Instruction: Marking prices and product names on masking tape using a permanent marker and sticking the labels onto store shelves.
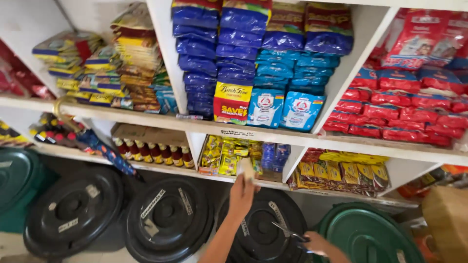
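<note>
While left hand (242,192) lifts pale sachet (247,168) | right hand (317,242): scissors (291,233)

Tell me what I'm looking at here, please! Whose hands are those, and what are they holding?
This picture comes from a camera worn on a person's head, so you see what they see as they look down at shop shelves. The left hand reaches up and holds a small pale packet by the lower shelf. The right hand, low in the picture, holds scissors in a closed grip. The white shelves are packed with goods: blue bags, red packs, yellow sachets and small brown bottles with red caps. On the floor below stand big round bins with black lids and green lids.
</note>
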